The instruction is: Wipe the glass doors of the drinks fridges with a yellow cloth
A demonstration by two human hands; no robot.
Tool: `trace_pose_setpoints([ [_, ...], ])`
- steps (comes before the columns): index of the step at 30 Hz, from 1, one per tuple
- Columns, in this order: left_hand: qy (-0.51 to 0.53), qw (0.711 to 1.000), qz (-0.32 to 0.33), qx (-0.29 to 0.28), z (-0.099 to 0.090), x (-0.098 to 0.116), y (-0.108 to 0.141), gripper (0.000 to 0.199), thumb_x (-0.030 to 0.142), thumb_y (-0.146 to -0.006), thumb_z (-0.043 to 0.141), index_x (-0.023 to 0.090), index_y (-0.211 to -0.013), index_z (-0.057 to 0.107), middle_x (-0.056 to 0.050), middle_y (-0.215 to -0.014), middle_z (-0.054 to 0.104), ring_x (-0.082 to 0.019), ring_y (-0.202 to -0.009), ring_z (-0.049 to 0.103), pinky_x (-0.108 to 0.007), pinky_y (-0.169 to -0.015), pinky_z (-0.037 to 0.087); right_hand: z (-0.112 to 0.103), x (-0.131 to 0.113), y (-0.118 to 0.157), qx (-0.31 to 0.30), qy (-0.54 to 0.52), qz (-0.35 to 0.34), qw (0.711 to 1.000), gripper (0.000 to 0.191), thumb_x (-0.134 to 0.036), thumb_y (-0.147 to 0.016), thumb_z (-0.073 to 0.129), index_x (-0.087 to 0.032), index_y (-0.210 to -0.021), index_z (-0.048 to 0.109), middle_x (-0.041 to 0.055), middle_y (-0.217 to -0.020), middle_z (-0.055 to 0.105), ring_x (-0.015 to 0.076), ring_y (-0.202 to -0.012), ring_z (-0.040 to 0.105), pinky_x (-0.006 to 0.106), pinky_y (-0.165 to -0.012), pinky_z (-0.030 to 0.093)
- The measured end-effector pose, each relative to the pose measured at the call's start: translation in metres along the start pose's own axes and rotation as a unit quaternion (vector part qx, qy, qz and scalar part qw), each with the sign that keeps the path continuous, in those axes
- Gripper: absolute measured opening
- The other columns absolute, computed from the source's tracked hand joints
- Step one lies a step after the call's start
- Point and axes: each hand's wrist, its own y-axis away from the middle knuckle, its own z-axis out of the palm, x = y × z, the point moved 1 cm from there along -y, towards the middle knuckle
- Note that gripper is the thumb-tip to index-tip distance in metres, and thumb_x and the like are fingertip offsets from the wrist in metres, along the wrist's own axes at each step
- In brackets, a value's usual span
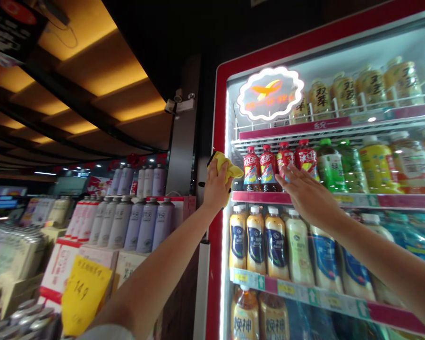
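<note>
My left hand [216,189] is closed on a yellow cloth [235,171], pressed around a dark handle at the left edge of the red cooler frame [218,127]. My right hand [310,193] is stretched out with its fingers extended, at the glass door of the drinks cooler; whether the palm touches the glass I cannot tell. Behind that hand stand red-capped bottles [267,167] and, one shelf lower, milk-tea bottles with blue labels [256,241].
Left of the cooler, lilac and grey cans [150,224] stand stacked on boxes, with a yellow price sign [83,293] in front. A dark pillar [184,141] rises beside the cooler. A lit oval sign [271,93] shows on the upper glass.
</note>
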Motion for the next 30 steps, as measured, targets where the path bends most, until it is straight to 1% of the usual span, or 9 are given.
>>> trace_pose_setpoints([
  [5, 0.011, 0.998, -0.037, 0.045, 0.011, 0.000, -0.073, 0.045, 0.043, -0.102, 0.048, 0.019, -0.139, 0.054, -0.019, -0.158, 0.043, -0.036, -0.146, 0.043, -0.056, -0.118, 0.039, 0.007, 0.004, -0.028, 0.004, -0.029, 0.008, 1.000, 0.060, -0.007, -0.096, 0.041, -0.022, -0.153, 0.048, 0.0110, -0.156, 0.051, 0.0285, -0.146, 0.046, 0.051, -0.116, 0.048],
  [7, 0.007, 0.998, -0.037, 0.059, 0.015, 0.006, -0.086, 0.045, 0.043, -0.101, 0.050, 0.018, -0.139, 0.055, -0.019, -0.158, 0.044, -0.036, -0.147, 0.041, -0.056, -0.120, 0.037, 0.006, 0.006, -0.031, 0.002, -0.033, 0.004, 0.999, 0.061, -0.007, -0.095, 0.042, -0.022, -0.153, 0.048, 0.0105, -0.158, 0.049, 0.0287, -0.146, 0.046, 0.052, -0.116, 0.048],
  [13, 0.016, 0.993, 0.121, -0.006, 0.009, 0.010, -0.047, 0.049, 0.046, -0.102, 0.047, 0.023, -0.145, 0.050, -0.015, -0.162, 0.038, -0.031, -0.150, 0.038, -0.049, -0.121, 0.038, -0.006, 0.019, -0.016, -0.003, -0.026, -0.040, 0.999, 0.054, -0.008, -0.096, 0.044, -0.022, -0.148, 0.055, 0.0092, -0.157, 0.051, 0.0258, -0.145, 0.048, 0.051, -0.119, 0.044],
  [17, 0.018, 0.999, 0.041, 0.023, 0.009, 0.002, -0.065, 0.048, 0.048, -0.103, 0.045, 0.021, -0.142, 0.052, -0.016, -0.160, 0.041, -0.032, -0.147, 0.042, -0.052, -0.119, 0.038, -0.012, 0.038, -0.017, -0.010, -0.012, -0.052, 0.999, 0.054, -0.011, -0.098, 0.045, -0.026, -0.149, 0.053, 0.0071, -0.155, 0.053, 0.0275, -0.147, 0.045, 0.059, -0.120, 0.039],
  [19, 0.027, 0.998, -0.019, 0.059, 0.018, 0.013, -0.090, 0.048, 0.049, -0.102, 0.046, 0.020, -0.139, 0.053, -0.018, -0.158, 0.044, -0.035, -0.146, 0.042, -0.057, -0.119, 0.037, -0.013, 0.044, -0.026, -0.017, 0.002, -0.043, 0.999, 0.050, -0.013, -0.099, 0.044, -0.023, -0.147, 0.056, 0.0088, -0.156, 0.052, 0.0293, -0.148, 0.044, 0.060, -0.120, 0.037],
  [21, 0.041, 0.996, -0.030, 0.076, 0.029, 0.033, -0.108, 0.048, 0.050, -0.102, 0.046, 0.020, -0.139, 0.054, -0.018, -0.159, 0.043, -0.037, -0.148, 0.040, -0.059, -0.119, 0.036, -0.013, 0.048, -0.036, -0.019, 0.010, -0.020, 1.000, 0.048, -0.013, -0.100, 0.042, -0.018, -0.146, 0.055, 0.0115, -0.157, 0.050, 0.0295, -0.147, 0.046, 0.058, -0.120, 0.038],
  [25, 0.053, 0.995, 0.075, 0.038, 0.035, 0.064, -0.097, 0.048, 0.046, -0.101, 0.047, 0.022, -0.143, 0.052, -0.015, -0.163, 0.038, -0.035, -0.150, 0.036, -0.055, -0.121, 0.035, -0.012, 0.056, -0.051, -0.011, 0.008, 0.008, 1.000, 0.047, -0.016, -0.102, 0.040, -0.016, -0.147, 0.055, 0.0135, -0.158, 0.048, 0.0286, -0.148, 0.044, 0.054, -0.120, 0.039],
  [28, 0.048, 0.985, 0.163, -0.022, 0.024, 0.055, -0.068, 0.047, 0.044, -0.101, 0.049, 0.025, -0.144, 0.052, -0.013, -0.164, 0.036, -0.033, -0.150, 0.037, -0.051, -0.121, 0.037, -0.013, 0.066, -0.051, -0.018, 0.003, -0.022, 1.000, 0.045, -0.020, -0.104, 0.041, -0.019, -0.146, 0.056, 0.0125, -0.161, 0.045, 0.0282, -0.149, 0.042, 0.053, -0.121, 0.037],
  [30, 0.045, 0.987, 0.151, -0.026, 0.016, 0.042, -0.062, 0.046, 0.043, -0.101, 0.049, 0.026, -0.143, 0.053, -0.012, -0.163, 0.038, -0.031, -0.149, 0.040, -0.049, -0.120, 0.039, -0.015, 0.075, -0.049, -0.024, 0.002, -0.052, 0.998, 0.044, -0.022, -0.104, 0.041, -0.023, -0.146, 0.055, 0.0106, -0.161, 0.045, 0.0278, -0.149, 0.042, 0.055, -0.121, 0.036],
])
